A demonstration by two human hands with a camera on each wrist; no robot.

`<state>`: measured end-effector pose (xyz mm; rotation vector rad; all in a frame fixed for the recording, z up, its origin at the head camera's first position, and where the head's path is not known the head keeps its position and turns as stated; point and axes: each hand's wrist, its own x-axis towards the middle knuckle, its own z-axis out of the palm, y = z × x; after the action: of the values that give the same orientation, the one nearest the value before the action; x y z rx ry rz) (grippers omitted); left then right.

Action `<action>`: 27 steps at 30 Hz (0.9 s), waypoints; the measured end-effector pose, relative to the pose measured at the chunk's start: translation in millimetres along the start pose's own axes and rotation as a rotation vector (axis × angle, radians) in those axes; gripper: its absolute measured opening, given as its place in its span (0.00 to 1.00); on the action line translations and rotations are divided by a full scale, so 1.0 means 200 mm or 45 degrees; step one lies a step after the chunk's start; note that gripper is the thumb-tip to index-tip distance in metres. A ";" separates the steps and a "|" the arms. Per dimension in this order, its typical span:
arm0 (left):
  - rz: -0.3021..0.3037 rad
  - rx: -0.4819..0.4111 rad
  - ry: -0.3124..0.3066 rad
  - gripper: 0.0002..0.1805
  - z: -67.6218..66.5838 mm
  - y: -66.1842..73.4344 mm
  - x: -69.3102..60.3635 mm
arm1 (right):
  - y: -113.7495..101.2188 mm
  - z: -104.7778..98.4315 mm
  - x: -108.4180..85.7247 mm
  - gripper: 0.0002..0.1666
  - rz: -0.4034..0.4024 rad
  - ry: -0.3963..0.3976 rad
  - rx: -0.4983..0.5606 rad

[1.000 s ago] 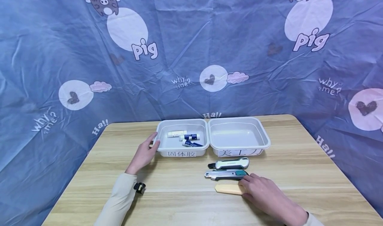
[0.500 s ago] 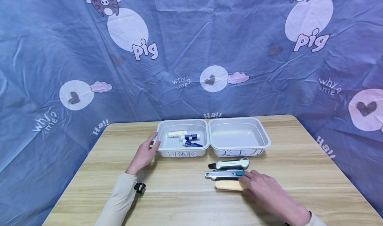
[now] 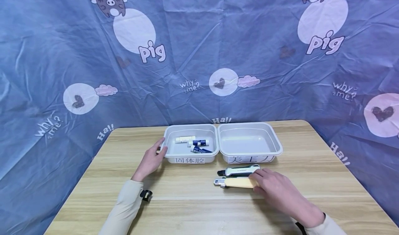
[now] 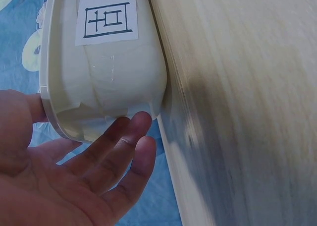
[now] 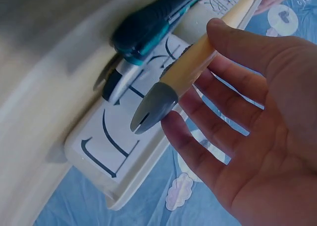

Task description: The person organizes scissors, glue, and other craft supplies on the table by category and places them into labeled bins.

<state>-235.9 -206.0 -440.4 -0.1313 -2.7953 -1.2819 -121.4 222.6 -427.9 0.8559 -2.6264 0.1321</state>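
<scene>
the right hand (image 3: 277,191) holds a yellow cutter (image 3: 240,183) narrowly, the thumb on one side and the fingertips on the other. this cutter is in the air above the desk (image 3: 187,204), on the near side of the right tray (image 3: 246,144); its grey end shows close to the fingertips in the right wrist view. seen from the head, it covers most of a silver and green cutter (image 3: 219,182), whose metal tip shows past it, also in front of the right tray. a silver-white cutter (image 3: 239,171) with a black tip lies on the desk, just before the right tray's labelled wall.

to the left of the right tray, rim against rim, stands the left tray (image 3: 187,155), with white and blue sticks (image 3: 185,139) lying inside. the left hand (image 3: 150,161) touches that tray at its outer end, away from the right tray, its fingers loosely spread and slightly bent along the wall. a patterned blue cloth (image 3: 193,51) hangs behind the right tray.
</scene>
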 end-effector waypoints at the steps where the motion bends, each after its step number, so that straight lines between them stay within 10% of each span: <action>1: 0.000 0.001 0.001 0.30 0.00 0.00 0.00 | 0.01 0.00 0.01 0.20 0.001 0.003 -0.006; 27: -0.002 -0.002 0.008 0.30 0.00 -0.01 0.01 | 0.12 -0.07 0.21 0.21 0.036 0.062 0.093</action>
<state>-237.3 -206.1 -442.0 -0.1247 -2.7897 -1.2830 -161.4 221.8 -398.0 0.8290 -2.6031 0.2549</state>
